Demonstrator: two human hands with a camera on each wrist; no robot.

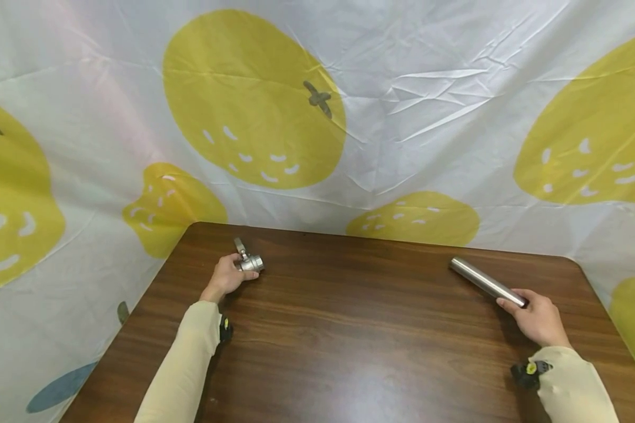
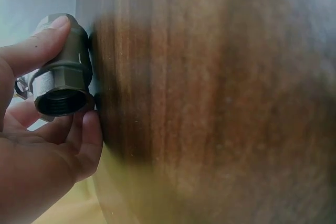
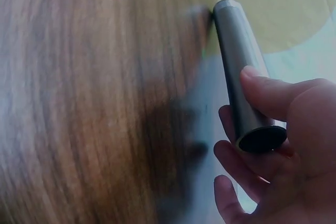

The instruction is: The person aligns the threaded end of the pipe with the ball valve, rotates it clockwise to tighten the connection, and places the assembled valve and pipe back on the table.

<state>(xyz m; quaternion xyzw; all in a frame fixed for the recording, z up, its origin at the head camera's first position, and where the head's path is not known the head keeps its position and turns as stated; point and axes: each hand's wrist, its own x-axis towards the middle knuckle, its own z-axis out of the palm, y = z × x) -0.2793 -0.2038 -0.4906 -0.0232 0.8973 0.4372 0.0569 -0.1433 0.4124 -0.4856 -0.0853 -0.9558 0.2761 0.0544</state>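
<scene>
At the far left of the table, my left hand (image 1: 230, 274) grips a silver ball valve (image 1: 252, 264) by its body. The valve's lever handle (image 1: 240, 247) points up and away from the fingers. In the left wrist view the valve (image 2: 64, 80) shows its threaded open end, with the thumb over the body and fingers beneath it, close to the tabletop. On the right side, my right hand (image 1: 540, 317) holds a smooth steel tube (image 1: 481, 279) by its near end. The right wrist view shows the tube (image 3: 236, 51) between thumb and fingers, its round near end dark, its far end close over the table.
The brown wood-grain table (image 1: 349, 329) has rounded far corners. A white cloth (image 1: 381, 147) with yellow fruit prints hangs right behind its far edge and along the left and right sides. Black wrist cameras (image 1: 529, 374) sit at both cuffs.
</scene>
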